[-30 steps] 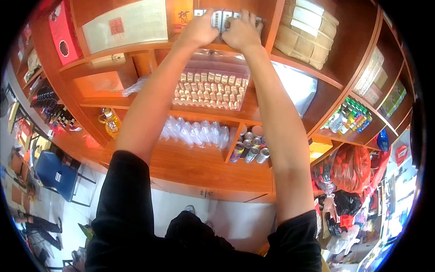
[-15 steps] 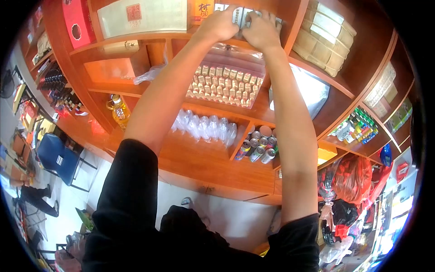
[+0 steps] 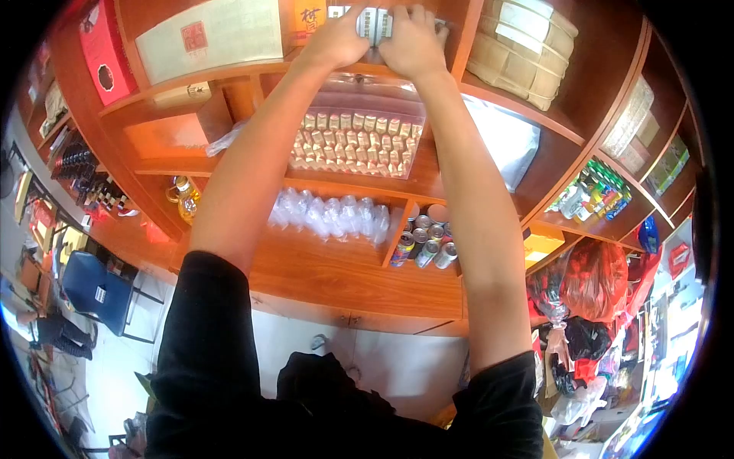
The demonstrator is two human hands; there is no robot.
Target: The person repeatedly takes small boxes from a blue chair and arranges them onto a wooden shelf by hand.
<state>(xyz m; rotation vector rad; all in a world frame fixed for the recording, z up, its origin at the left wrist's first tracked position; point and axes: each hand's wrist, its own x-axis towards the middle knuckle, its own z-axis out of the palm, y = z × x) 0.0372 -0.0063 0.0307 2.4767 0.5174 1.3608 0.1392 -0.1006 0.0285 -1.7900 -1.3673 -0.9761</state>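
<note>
Both my arms reach up to a high compartment of the wooden shelf. My left hand (image 3: 340, 40) rests against the left part of a row of small white boxes (image 3: 375, 24) with dark print; its fingertips are partly hidden. On the right part of the same row lies my right hand (image 3: 414, 42), its fingers spread over the boxes. Part of the row shows between the two hands. An orange box (image 3: 309, 20) with dark characters stands just left of the boxes, and beyond it a long pale box (image 3: 210, 42) with a red seal.
Right of a divider sits a wrapped bundle (image 3: 521, 50). Below are a clear case of gold pieces (image 3: 355, 144), plastic-wrapped items (image 3: 329, 214) and cans (image 3: 427, 237). A blue chair (image 3: 95, 292) and a person (image 3: 61, 333) are at the left. Red bags (image 3: 592, 279) hang at the right.
The view has swung back after a brief shift. My right hand sits slightly further right from the left one, showing more of the boxes between them.
</note>
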